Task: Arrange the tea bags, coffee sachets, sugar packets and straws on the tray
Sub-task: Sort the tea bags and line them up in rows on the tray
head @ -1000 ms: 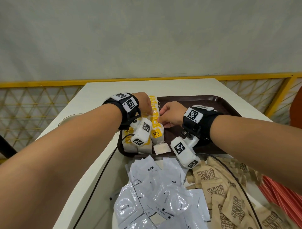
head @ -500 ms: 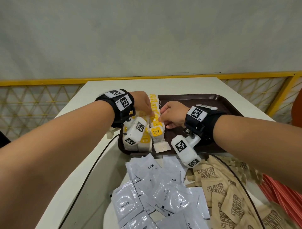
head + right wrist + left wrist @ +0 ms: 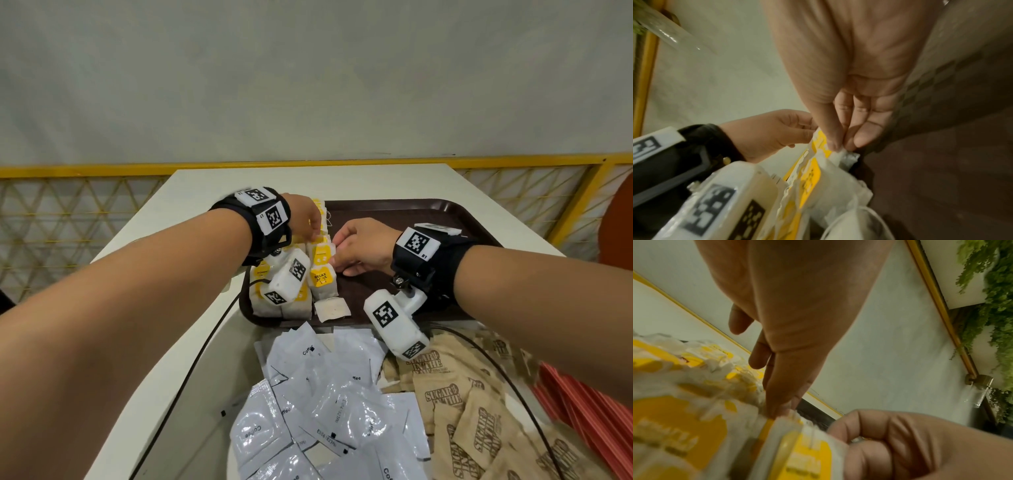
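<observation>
Tea bags [image 3: 322, 278] with yellow labels stand in rows on the left side of the brown tray [image 3: 411, 212]. My left hand [image 3: 306, 219] reaches over the rows, its thumb [image 3: 777, 408] on the top of the tea bags [image 3: 680, 415] and its fingers curled behind them. My right hand [image 3: 337, 255] pinches the white edge of one tea bag [image 3: 812, 175] at the right of the row, between thumb and fingers [image 3: 835, 146]. White coffee sachets [image 3: 329, 394], brown sugar packets [image 3: 462, 411] and red straws [image 3: 589, 418] lie heaped in front of the tray.
One loose tea bag [image 3: 332, 308] lies flat at the tray's near edge. The tray's right half is bare brown surface [image 3: 428, 240]. A white table [image 3: 205, 192] carries everything, with a yellow railing [image 3: 102, 169] and a grey wall behind. Black cables [image 3: 191, 370] run from my wrists.
Both hands stay at the tea bag rows. My left hand has shifted slightly farther along the row, while my right hand keeps its pinch at the row's right side.
</observation>
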Available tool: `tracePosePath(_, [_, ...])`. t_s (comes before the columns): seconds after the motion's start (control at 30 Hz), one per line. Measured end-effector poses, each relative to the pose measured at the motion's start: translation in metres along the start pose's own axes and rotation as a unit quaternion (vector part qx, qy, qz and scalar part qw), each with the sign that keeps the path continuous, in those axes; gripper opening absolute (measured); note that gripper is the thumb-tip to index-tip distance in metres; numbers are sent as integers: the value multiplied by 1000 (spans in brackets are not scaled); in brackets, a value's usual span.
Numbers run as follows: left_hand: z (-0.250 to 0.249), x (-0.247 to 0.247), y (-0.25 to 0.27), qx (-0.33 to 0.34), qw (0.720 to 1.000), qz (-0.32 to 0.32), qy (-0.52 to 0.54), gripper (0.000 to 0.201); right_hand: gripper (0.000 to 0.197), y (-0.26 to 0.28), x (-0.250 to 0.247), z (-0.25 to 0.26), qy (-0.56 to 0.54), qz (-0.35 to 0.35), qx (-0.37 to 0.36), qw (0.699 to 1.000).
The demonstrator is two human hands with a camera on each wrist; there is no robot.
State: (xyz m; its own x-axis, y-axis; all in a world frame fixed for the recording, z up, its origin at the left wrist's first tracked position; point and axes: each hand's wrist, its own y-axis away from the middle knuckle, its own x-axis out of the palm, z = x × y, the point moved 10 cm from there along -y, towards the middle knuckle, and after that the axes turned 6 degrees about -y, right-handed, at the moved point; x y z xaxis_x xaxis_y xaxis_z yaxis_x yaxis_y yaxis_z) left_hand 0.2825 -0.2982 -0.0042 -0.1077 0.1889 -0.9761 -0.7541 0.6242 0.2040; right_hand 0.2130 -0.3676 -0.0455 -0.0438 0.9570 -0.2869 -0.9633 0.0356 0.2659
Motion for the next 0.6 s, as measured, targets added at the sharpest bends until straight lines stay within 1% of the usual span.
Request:
tracePosePath(0.1, [1,5,-2,-6,1000,-3,4,20,27,-2,1,1,-12,-14,-2,1000])
tracePosePath(0.2, [7,7,-2,-17,999,-10,43,18,26,-4,3,2,3,-27,-2,1000])
tracePosePath(0.3, [15,-2,1,-31,995,-47,82,20,29,-3,2,2,-7,-35,6,999])
tracePosePath(0.37, [20,-7,5,-42,993,-61,94,24,30,-2,2,1,-22,-33,14,999])
tracePosePath(0.4, [21,-7,6,-46,993,-53,99,27,29,-1,3,1,-25,-32,17,999])
tracePosePath(0.5, [19,5,8,-43,994,-1,101,31,27,0,4,0,-24,-30,19,999])
tracePosePath(0.6, [15,13,9,-30,997,10,74,25,25,0,6,0,-15,-27,16,999])
